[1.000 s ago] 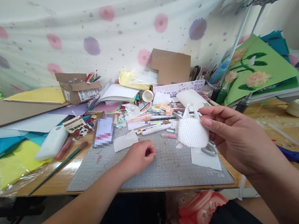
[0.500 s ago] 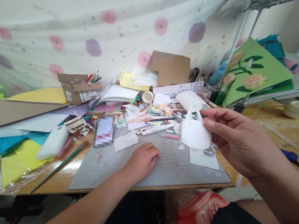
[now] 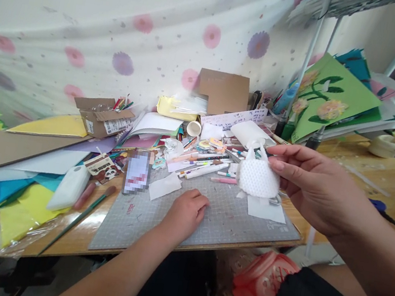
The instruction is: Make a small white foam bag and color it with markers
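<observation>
Centre-right, our right hand (image 3: 303,175) pinches the white mini handbag (image 3: 258,178). It's likely light, squashable: hold its handles (image 3: 251,153). Our left hand's (image 3: 186,212) grip is unclear

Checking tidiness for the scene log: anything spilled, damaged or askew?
No spill or breakage visible. Untidy: pens and markers lie jumbled at the back of the grey cutting mat. The green-handled paintbrush lies slanted, handle end at the front edge of the table. The white mini bag in the right hand looks intact.
</observation>
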The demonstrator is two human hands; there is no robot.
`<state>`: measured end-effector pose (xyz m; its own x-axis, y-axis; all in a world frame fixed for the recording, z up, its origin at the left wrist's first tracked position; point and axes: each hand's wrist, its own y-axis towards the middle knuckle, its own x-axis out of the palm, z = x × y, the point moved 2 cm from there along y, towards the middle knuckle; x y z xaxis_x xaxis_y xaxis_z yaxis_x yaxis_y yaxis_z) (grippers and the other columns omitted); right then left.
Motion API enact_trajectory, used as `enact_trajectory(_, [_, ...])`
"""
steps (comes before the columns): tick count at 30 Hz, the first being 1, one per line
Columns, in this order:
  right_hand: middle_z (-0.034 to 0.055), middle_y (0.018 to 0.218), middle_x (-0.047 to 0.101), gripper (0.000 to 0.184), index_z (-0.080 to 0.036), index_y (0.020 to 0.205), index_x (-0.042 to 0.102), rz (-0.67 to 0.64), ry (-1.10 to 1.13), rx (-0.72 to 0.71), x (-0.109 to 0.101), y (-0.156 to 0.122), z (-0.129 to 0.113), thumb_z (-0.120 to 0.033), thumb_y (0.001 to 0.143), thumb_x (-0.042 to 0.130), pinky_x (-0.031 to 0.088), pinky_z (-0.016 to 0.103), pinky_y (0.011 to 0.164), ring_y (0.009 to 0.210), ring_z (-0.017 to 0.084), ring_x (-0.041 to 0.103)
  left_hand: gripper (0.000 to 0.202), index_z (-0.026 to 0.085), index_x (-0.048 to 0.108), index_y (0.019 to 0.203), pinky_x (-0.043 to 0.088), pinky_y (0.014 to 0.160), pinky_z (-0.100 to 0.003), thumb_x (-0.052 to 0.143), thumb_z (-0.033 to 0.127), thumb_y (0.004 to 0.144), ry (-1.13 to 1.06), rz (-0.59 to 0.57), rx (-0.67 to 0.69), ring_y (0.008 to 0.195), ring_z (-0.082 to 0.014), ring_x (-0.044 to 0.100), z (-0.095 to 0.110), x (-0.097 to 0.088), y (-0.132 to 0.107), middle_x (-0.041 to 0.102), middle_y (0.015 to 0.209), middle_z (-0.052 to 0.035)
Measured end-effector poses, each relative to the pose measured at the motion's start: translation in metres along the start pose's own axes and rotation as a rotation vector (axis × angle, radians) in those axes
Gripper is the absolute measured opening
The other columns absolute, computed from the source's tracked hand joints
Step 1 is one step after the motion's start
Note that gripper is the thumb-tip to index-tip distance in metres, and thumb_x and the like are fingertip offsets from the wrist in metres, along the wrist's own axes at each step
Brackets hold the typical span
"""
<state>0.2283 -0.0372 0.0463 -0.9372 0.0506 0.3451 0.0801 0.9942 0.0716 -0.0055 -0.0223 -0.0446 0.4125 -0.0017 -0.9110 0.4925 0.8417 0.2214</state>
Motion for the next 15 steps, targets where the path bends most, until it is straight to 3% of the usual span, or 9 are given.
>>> enact_trajectory(4, [-0.0013, 0.074, 0.062, 0.019, -0.021, 0.085, 0.071, -0.001, -0.002, 0.000, -0.001, -0.001, -0.001, -0.020, 0.067, 0.079, 0.042, 0.019, 0.055, 0.064, 0.009, 0.054, 0.019, 0.018, 0.064, 0.079, 0.047, 0.071, -0.028, 0.051, 0.003, 0.081, 0.007, 0.002, -0.027, 0.078, -0.0178, 0.058, 0.001, -0.001, -0.002, 0.060, 0.081, -0.0034])
enact_trajectory(10, [-0.0014, 0.074, 0.063, 0.026, -0.021, 0.083, 0.072, 0.005, -0.005, -0.026, -0.005, 0.002, 0.002, -0.024, 0.060, 0.083, 0.043, 0.017, 0.054, 0.062, 0.008, 0.054, 0.024, 0.016, 0.065, 0.103, 0.049, 0.077, -0.035, 0.046, 0.012, 0.090, 0.039, 0.005, -0.074, 0.086, -0.0218, 0.059, 0.000, -0.001, -0.001, 0.060, 0.090, -0.0074])
enact_trajectory(15, [-0.0008, 0.076, 0.063, 0.027, -0.020, 0.085, 0.072, 0.006, -0.015, -0.036, -0.008, 0.001, 0.003, -0.024, 0.061, 0.083, 0.046, 0.017, 0.056, 0.064, 0.008, 0.056, 0.022, 0.015, 0.068, 0.103, 0.048, 0.082, -0.044, 0.057, 0.026, 0.087, 0.054, -0.037, 0.001, 0.090, -0.0276, 0.056, 0.019, -0.004, -0.020, 0.059, 0.093, -0.0114])
